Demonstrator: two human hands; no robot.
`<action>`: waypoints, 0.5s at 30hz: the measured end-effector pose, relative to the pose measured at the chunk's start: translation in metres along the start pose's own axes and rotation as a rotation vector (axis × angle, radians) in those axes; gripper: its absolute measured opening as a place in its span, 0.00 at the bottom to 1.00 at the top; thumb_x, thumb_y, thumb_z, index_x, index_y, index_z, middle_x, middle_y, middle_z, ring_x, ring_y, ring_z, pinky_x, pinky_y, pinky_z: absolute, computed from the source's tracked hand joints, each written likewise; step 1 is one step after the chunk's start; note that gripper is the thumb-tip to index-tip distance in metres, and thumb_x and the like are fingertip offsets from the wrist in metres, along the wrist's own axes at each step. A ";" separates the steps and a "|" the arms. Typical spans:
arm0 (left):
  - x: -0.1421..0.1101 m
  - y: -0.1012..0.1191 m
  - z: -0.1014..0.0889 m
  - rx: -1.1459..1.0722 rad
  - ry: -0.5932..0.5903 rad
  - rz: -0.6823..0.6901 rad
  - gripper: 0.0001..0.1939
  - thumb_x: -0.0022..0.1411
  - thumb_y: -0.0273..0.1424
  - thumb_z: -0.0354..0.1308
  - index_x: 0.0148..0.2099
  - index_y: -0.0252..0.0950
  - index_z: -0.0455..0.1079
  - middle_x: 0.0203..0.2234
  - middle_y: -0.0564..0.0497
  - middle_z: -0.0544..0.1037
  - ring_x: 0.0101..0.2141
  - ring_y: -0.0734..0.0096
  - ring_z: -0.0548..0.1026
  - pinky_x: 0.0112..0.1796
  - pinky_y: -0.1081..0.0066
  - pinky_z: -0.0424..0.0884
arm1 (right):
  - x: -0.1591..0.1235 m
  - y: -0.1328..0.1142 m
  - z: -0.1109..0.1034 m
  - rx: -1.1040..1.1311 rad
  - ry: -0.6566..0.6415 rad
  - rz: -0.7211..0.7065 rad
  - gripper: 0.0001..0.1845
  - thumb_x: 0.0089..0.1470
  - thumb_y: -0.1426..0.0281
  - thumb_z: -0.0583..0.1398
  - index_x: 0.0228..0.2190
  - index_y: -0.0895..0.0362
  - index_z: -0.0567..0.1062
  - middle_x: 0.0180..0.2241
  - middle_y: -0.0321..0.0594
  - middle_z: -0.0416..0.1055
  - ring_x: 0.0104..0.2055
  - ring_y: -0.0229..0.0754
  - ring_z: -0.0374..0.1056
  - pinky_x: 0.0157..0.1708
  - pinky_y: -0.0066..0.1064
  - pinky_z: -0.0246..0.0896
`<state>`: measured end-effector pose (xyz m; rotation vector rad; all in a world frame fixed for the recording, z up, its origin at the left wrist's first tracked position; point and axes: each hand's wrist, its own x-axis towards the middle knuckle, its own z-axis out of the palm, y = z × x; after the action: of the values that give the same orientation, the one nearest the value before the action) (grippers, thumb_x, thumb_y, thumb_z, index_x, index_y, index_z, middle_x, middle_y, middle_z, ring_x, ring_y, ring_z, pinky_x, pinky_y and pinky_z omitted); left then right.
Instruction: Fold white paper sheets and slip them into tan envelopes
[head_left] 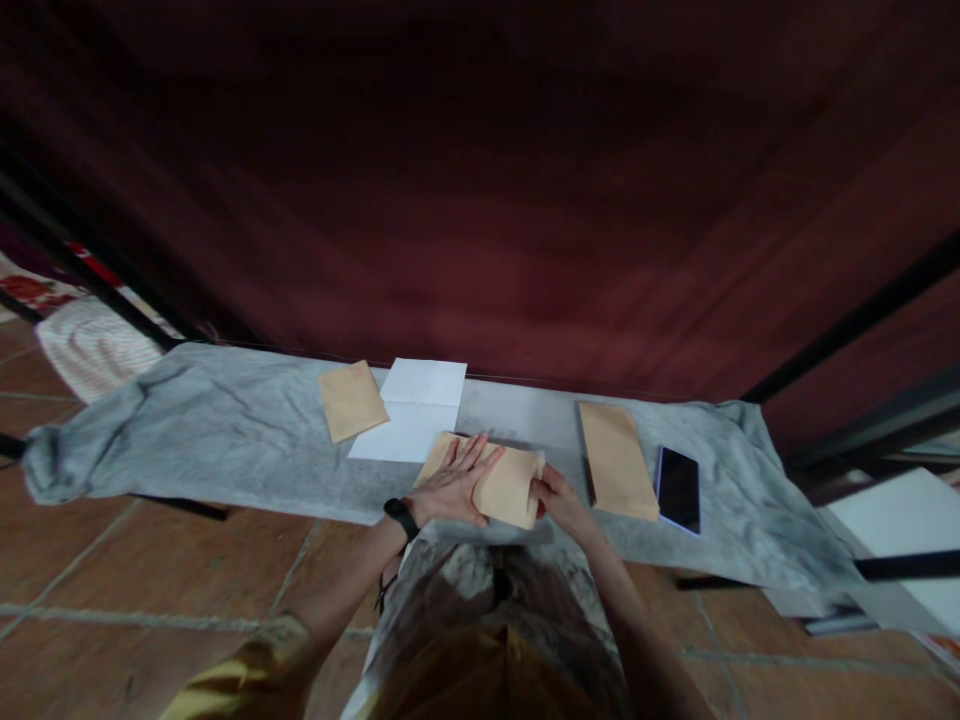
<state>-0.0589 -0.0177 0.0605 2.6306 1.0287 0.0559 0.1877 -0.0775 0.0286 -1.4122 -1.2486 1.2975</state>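
A tan paper envelope (511,488) lies at the front edge of the cloth-covered surface, close to my body. My left hand (452,488) presses flat on its left half, fingers spread. At the envelope's right end my right hand (561,502) pinches the raised edge, and a bit of white shows there. To the upper left are white paper sheets with a crease (421,395) and another tan envelope (352,402). A stack of tan envelopes (618,460) sits to the right of my right hand.
A dark-screened phone (679,490) lies right of the stack. Grey cloth (225,430) covers the long narrow surface. A dark red curtain (480,250) hangs right behind it, with black metal bars (855,320) at the sides. Tiled floor (187,570) shows below.
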 end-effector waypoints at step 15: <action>0.011 0.022 0.022 0.045 0.208 -0.034 0.60 0.50 0.53 0.69 0.76 0.43 0.43 0.66 0.37 0.60 0.68 0.40 0.53 0.67 0.38 0.36 | 0.003 0.006 -0.026 -0.326 0.270 -0.058 0.07 0.53 0.65 0.56 0.29 0.52 0.73 0.26 0.35 0.73 0.33 0.43 0.71 0.34 0.30 0.65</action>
<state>-0.0331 -0.0314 0.0457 2.6904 1.1531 0.3083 0.2140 -0.0741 0.0251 -1.7015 -1.3428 0.8546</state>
